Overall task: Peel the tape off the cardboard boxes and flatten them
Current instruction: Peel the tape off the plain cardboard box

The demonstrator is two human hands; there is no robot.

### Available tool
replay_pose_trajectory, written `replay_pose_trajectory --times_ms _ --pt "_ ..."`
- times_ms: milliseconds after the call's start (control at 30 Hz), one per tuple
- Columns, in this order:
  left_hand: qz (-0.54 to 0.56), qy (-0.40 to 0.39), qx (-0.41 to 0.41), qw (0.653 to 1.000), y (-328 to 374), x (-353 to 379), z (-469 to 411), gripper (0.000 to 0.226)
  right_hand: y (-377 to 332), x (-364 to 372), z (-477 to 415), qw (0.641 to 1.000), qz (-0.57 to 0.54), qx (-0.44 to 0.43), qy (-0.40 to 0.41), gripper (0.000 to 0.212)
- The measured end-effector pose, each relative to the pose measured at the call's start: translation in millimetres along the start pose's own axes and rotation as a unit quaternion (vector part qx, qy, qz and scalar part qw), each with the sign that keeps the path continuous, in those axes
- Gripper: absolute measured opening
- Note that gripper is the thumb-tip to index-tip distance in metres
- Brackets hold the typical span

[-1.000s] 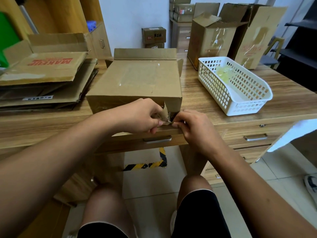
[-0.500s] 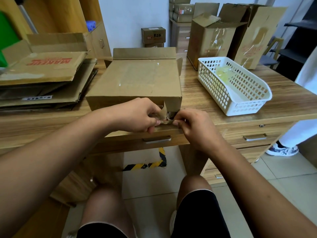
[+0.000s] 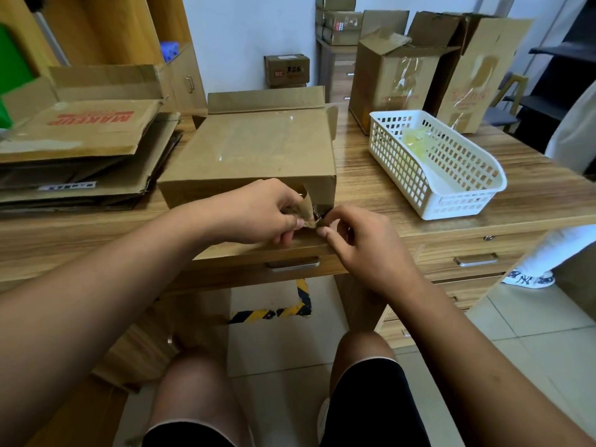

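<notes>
- Cardboard box (image 3: 251, 159) – ctr of bench (image 3: 380, 188), near the front edge. Rear flaps stand up. Glossy clear tape (image 3: 264, 133) runs over the top face.
- Strip (image 3: 308, 210) – brown, curled, peeled off the box's near face at lower R corner. Tape or torn card skin: cannot tell.
- L grip (image 3: 258, 211) – fingers curled, thumb + fingertips pinching the strip from the L side. Wrist over bench front edge.
- R grip (image 3: 361, 240) – thumb + forefinger pinching the strip's low end, just beside the L grip. Other fingers loosely bent.
- Flattened boxes (image 3: 84, 140) – stack, L part of bench, near the box. Top sheet has red print, upside down.
- Basket (image 3: 467, 196) – white plastic lattice, R of the box, apart from it. Holds yellowish tape wads (image 3: 414, 140).
- Upright boxes (image 3: 390, 79) – two, back R of bench, behind the basket. Flaps open, clear film loose on the fronts.
- Drawer handle (image 3: 295, 263) – metal, under bench edge, below both grips.
- Hazard tape (image 3: 280, 309) – black/yellow, on floor tiles under the bench.
- 2nd person – far R edge. White clothing (image 3: 574, 130), white sneaker (image 3: 529, 280) on floor.
</notes>
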State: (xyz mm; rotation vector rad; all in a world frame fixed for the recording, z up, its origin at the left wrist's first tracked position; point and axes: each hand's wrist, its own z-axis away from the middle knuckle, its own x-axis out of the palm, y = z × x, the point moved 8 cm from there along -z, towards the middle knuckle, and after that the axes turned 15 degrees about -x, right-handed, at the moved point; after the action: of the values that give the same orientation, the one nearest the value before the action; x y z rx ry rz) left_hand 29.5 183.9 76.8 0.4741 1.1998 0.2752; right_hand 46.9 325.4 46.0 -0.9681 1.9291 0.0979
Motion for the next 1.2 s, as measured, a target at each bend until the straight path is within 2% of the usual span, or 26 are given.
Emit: replay_pose_trajectory --times_ms 100,233,433,800,900,1033,1200 --pt "0.000 -0.003 0.001 1.000 1 3 0 0.015 -4 -1 0 0.999 -0.003 -0.030 0.025 0.024" --pt "-0.007 -0.009 0.006 1.000 3 5 1 0.018 0 -1 -1 0.998 -0.035 -0.042 0.038 0.006" --pt "-0.025 -0.017 0.002 1.000 1 5 0 0.018 11 0 -6 0.994 -0.109 -0.012 0.008 0.007" --pt "-0.023 -0.021 0.001 1.000 -4 3 2 0.018 17 -4 -4 0.991 -0.132 0.017 -0.005 0.023" --pt "-0.011 -0.023 -0.015 1.000 -16 -4 8 0.019 33 -9 1 0.981 -0.179 0.068 0.020 0.017" --pt "-0.018 -0.010 -0.004 1.000 -7 -7 14 0.020 32 -3 -1 0.984 -0.165 0.069 0.007 0.013" --pt "-0.033 0.000 -0.026 0.999 -15 -5 8 0.014 43 -4 6 0.969 -0.216 0.113 0.029 0.010"
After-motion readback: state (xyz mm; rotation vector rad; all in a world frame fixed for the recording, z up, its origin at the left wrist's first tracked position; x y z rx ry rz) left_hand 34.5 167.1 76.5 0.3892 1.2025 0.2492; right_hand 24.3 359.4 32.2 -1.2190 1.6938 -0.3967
